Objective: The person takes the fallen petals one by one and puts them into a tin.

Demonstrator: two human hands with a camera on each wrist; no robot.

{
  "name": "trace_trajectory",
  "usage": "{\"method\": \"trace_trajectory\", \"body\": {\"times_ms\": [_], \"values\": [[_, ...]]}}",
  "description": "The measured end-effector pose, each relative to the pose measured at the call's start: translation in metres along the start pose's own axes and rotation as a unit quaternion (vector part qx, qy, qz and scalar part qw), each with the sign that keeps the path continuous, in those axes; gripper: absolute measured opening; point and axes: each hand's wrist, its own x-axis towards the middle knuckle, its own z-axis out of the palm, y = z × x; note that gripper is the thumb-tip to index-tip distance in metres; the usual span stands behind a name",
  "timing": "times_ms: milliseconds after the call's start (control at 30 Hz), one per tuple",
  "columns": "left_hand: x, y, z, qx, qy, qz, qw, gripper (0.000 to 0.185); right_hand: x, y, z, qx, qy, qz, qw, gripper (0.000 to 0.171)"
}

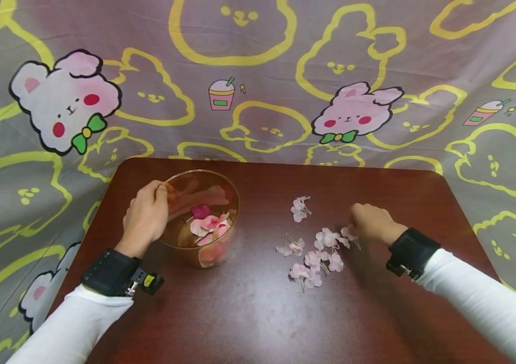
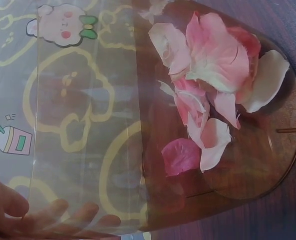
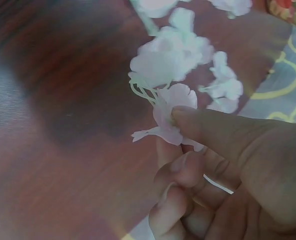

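A clear plastic cup [image 1: 203, 217] stands on the dark red table [image 1: 249, 308] at the left, with pink and white petals [image 1: 208, 225] inside it. My left hand [image 1: 146, 217] grips the cup's left rim, fingers curled over the edge. The left wrist view looks through the cup wall [image 2: 88, 125] at the petals [image 2: 212, 75] on its bottom. Several small pale pink blossoms [image 1: 314, 253] lie scattered right of centre. My right hand [image 1: 369, 222] pinches one blossom [image 3: 170, 112] between thumb and fingers at the right end of that cluster.
A grey cloth [image 1: 258, 76] printed with yellow outlines and pink rabbits hangs behind and around the table. One more blossom [image 1: 300, 208] lies apart, farther back. Black wrist straps [image 1: 112, 273] sit on both white sleeves.
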Motion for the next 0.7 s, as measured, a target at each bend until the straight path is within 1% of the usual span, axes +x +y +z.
{"method": "trace_trajectory", "body": {"times_ms": [200, 400, 567, 700], "values": [[0.001, -0.001, 0.0, -0.004, 0.002, 0.001, 1.0, 0.053, -0.001, -0.01, -0.011, -0.006, 0.022, -0.019, 1.0, 0.01], [0.0, -0.001, 0.0, -0.011, 0.003, 0.001, 0.9999, 0.052, 0.001, -0.022, -0.016, 0.006, 0.042, -0.029, 0.999, 0.008], [0.0, -0.001, 0.0, -0.013, 0.004, 0.003, 0.9999, 0.052, 0.004, -0.032, -0.018, 0.001, 0.076, -0.042, 0.996, 0.005], [0.0, -0.001, 0.0, -0.013, 0.004, 0.003, 0.9999, 0.053, 0.009, -0.041, -0.021, 0.006, 0.105, -0.057, 0.993, 0.007]]}}
